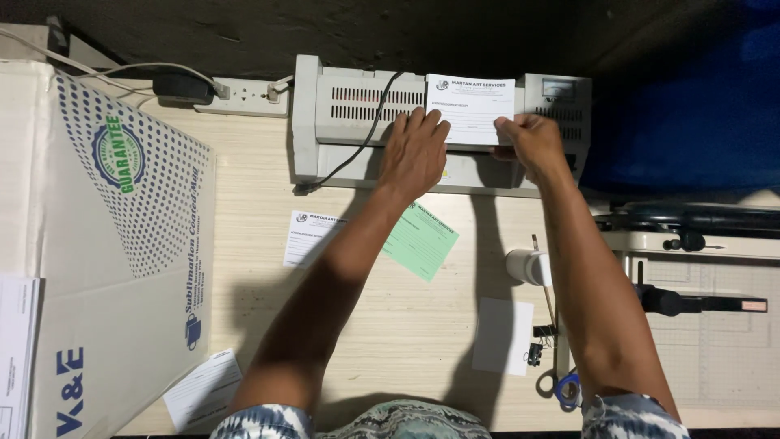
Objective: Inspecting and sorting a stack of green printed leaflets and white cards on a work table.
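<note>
Desk (406,325): pale wood.
Laminator (357,106): at the far edge.
Sheet (471,110): thin, light, floppy; lies on the laminator, best held at both lower corners.
Left hand (414,150): fingers pressed flat on its left corner.
Right hand (532,142): pinching the right corner.

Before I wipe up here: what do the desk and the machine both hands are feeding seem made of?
Desk: probably pale wood-grain laminate, matte, with fine straight streaks. Machine: looks like grey moulded plastic, dull, with slotted vents. The sheet held by the left hand and right hand looks like white paper.
</note>
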